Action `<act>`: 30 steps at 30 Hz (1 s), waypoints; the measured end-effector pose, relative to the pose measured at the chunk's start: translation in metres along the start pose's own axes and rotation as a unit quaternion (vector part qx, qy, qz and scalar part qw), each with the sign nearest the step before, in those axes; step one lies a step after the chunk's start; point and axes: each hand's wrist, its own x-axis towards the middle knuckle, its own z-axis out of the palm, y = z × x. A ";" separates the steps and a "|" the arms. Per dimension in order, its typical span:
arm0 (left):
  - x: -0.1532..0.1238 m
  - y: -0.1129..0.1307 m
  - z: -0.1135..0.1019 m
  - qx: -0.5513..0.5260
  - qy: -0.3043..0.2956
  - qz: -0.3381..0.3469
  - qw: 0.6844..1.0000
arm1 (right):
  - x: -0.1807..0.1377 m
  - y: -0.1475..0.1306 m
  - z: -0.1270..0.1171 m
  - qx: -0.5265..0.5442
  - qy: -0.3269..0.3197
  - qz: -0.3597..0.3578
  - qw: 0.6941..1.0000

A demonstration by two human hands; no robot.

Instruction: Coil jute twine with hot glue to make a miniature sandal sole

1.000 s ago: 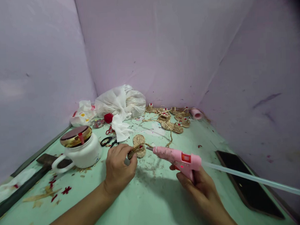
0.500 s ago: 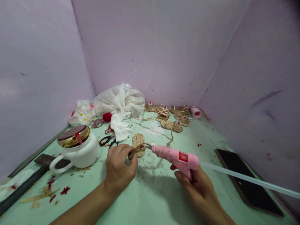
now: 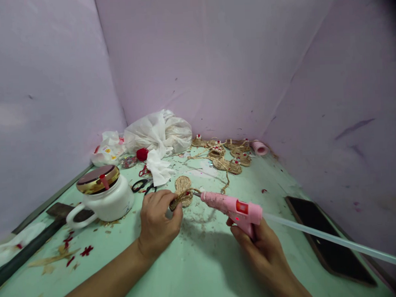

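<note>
Between the thumb and fingers of my left hand [image 3: 160, 221] is a small piece of braided jute twine [image 3: 176, 202], its far end reaching right. My right hand [image 3: 261, 246] is wrapped round the handle of a pink glue gun [image 3: 231, 208]. The gun's metal nozzle points left and sits close to the twine; I cannot tell whether they touch. A long clear glue stick [image 3: 331, 237] sticks out of the back of the gun. Just beyond my left fingers lies a coiled jute sole shape [image 3: 182, 183], partly hidden by the held twine.
On the left stand a white mug [image 3: 107, 201] with a gold-rimmed lid and a hammer [image 3: 32, 245]. Scissors [image 3: 141, 185], red yarn [image 3: 142, 154] and a white plastic bag [image 3: 158, 132] lie behind. Several jute slippers [image 3: 223, 163] are at the back. A phone [image 3: 331, 243] lies right.
The view has shifted very slightly. Both hands, the glue gun and the jute twine keep nearly the same positions.
</note>
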 end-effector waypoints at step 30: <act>0.001 0.008 0.001 -0.101 -0.109 -0.174 0.973 | 0.000 -0.001 0.000 -0.045 0.007 -0.045 0.998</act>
